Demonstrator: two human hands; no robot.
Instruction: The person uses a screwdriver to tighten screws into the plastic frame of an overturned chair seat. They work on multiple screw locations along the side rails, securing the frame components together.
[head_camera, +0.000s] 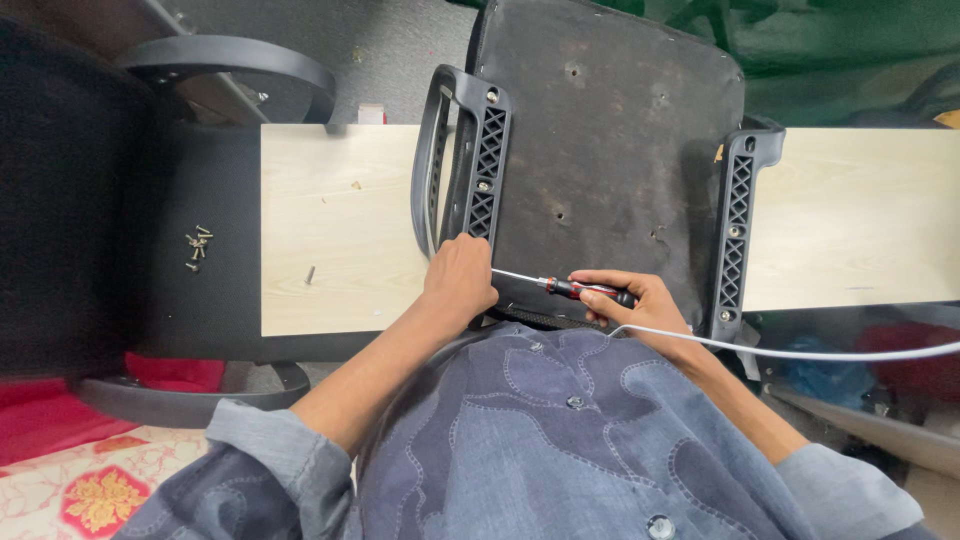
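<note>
Your right hand (640, 305) fingers grip screwdriver (575, 288); left hand (460, 280) fingers pinch its tip at armrest bracket (482, 170), on upturned chair seat (610, 150). Screw-driving step. Next: keep tip straight, then turn.

A pale wooden desk (340, 210) carries an upturned black chair seat (610, 150). One loose screw (310, 273) lies on its bare left part.

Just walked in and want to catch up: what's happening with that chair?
A person has an upturned chair seat lying across a pale wooden board. The right hand holds a red-and-black screwdriver, its shaft pointing at the bottom of the left armrest bracket, where the left hand rests. Spare screws lie on a black surface nearby, and one on the board.
</note>
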